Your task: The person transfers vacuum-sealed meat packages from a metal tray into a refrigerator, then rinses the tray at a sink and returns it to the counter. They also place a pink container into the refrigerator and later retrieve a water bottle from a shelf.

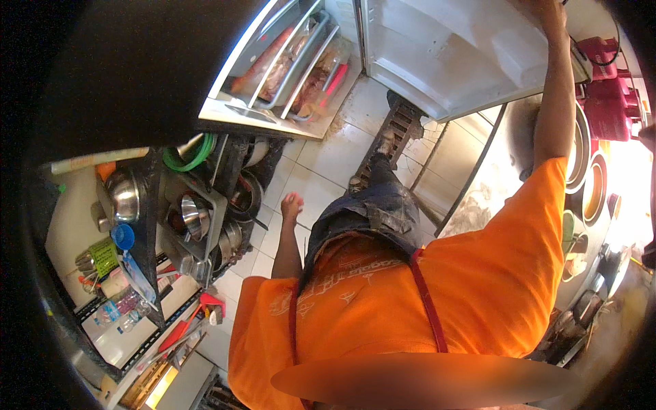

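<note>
My right arm stretches up to the far right, and my right hand [549, 16] holds the edge of a white refrigerator door [456, 56]. Part of that hand is cut off by the top of the view. The door stands swung out, showing its bare inner panel. Inside the cabinet, wire racks [294, 72] sit in front of bagged raw meat or fish [277, 64] with reddish patches. Over the floor at my left side hangs my left hand [292, 205], its fingers curled with nothing visible in them.
Shelving on the left carries steel bowls [125, 195], a blue cup [123, 236] and pans [246, 197]. A metal drain grate [397, 133] lies in the tiled floor [328, 154] under my feet. At right, a counter [474, 189] bears a large pot [523, 133], bowls and red containers [607, 107].
</note>
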{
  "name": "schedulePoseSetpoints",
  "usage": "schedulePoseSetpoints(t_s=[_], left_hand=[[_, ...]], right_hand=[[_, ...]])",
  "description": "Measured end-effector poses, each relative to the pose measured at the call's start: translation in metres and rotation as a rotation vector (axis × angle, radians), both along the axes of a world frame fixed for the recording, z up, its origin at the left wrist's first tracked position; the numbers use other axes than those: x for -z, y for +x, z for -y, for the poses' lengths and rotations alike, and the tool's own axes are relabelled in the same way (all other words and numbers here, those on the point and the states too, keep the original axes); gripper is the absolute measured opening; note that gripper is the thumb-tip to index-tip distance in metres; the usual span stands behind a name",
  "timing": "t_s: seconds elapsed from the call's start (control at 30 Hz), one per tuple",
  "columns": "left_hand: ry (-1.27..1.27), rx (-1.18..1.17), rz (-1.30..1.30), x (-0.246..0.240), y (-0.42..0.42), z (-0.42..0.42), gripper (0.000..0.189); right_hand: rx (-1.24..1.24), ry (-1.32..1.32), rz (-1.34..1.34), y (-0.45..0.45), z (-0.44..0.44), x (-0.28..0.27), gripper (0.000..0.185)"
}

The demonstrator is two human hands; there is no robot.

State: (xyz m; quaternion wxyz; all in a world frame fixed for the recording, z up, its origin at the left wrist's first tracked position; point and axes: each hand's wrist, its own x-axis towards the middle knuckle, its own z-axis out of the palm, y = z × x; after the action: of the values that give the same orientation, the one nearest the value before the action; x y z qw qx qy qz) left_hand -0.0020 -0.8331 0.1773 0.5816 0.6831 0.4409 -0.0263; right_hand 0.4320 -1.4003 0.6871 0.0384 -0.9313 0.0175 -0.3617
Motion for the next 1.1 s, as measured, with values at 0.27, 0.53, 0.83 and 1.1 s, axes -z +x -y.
schedulePoseSetpoints(t_s=[0.27,0.53,0.83,1.1], left_hand=[[-0.203,-0.081,-0.464,0.114,-0.194,-0.016,0.028],[0.651,0.451,-0.156,0.054,-0.072,-0.005,0.036],[0.682,-0.252,0.331,-0.168,0.151,0.060,0.085],[0.413,0.251,0.046,-0.057,0.118,0.086,0.073]], right_hand=[[-0.385,-0.484,-0.348,-0.047,-0.103,-0.019,0.049],[-1.280,0.704,-0.266,-0.108,-0.132,0.030,0.044],[-0.436,1.805,-0.913,-0.267,-0.099,0.318,0.018],[0.329,1.443,-0.666,-0.497,0.009,0.469,0.023]])
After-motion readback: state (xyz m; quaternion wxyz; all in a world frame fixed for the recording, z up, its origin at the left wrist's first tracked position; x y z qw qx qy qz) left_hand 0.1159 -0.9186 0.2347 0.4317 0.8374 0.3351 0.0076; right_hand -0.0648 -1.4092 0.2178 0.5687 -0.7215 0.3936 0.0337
